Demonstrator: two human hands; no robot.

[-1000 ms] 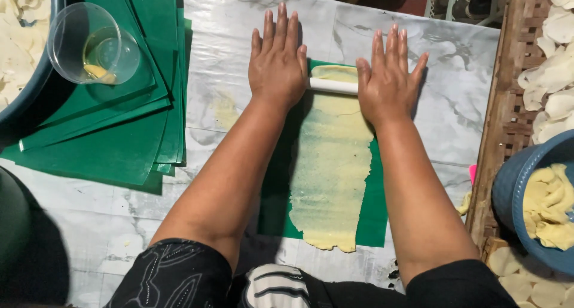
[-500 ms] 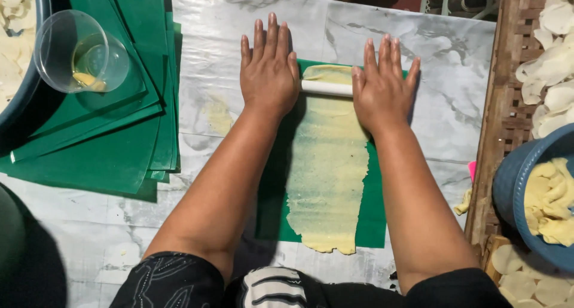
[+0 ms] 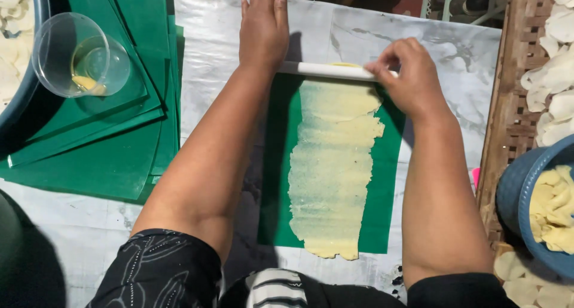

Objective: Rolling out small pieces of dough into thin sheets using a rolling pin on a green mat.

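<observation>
Fingers [image 3: 382,61] of the right hand [image 3: 412,81] are pinching the white roller [image 3: 326,71] at upper centre while the flat, open left hand [image 3: 263,27] is pressing it over the dough [image 3: 332,164], a rolling pass judged nearly complete and calling next for lifting the roller.

A left hand [image 3: 263,30] lies flat on a white roller [image 3: 326,71] while the right hand [image 3: 409,78] grips its end, above thin yellow dough [image 3: 332,164] spread across a green sheet [image 3: 382,188].

I see open marbled table [image 3: 454,63] beyond the white rolling pin [image 3: 327,71] and to its right. Left of the pin, stacked green sheets [image 3: 89,158] carry a clear plastic cup [image 3: 75,54]; right, a woven tray [image 3: 515,104] and blue basket [image 3: 517,194] block passage.
</observation>
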